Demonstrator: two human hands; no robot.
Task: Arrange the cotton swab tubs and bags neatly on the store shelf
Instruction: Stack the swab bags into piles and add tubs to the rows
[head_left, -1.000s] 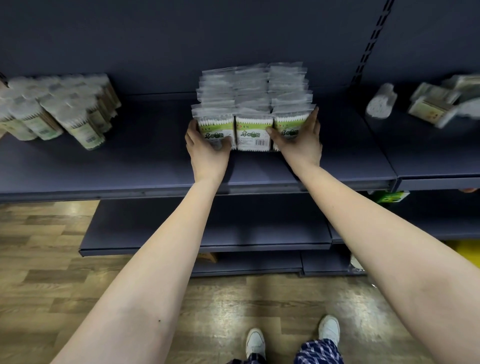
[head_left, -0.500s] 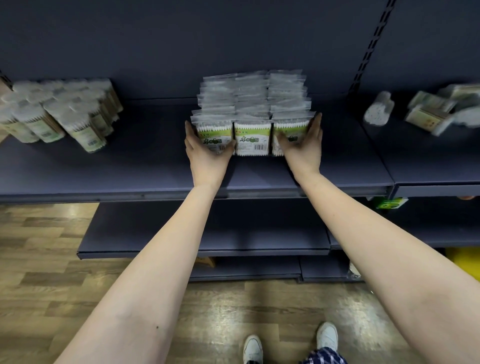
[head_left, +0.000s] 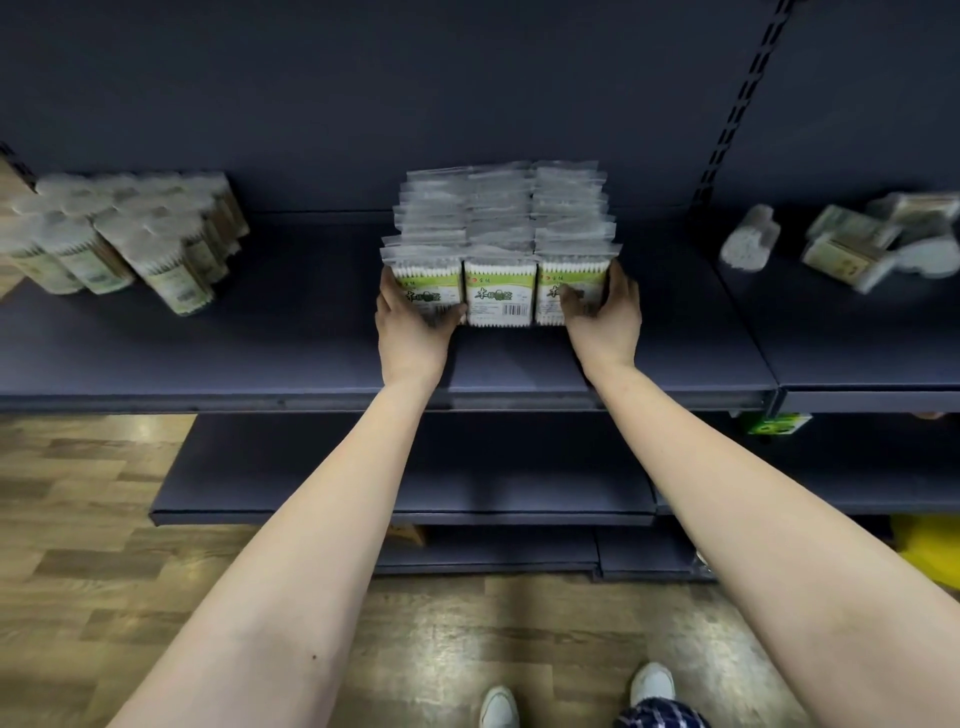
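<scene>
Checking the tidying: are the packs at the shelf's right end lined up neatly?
No, those packs lie tumbled at angles in a loose heap.

A: Seen the clear plastic bags of white cotton swabs with green labels (head_left: 501, 291)?
B: Standing upright in three tight rows, mid dark blue store shelf (head_left: 291, 343).
A: And the clear round tubs of swabs (head_left: 156, 249)?
B: Clustered far left, blurred. Loose swab packs (head_left: 852, 244) tumbled far right.
</scene>
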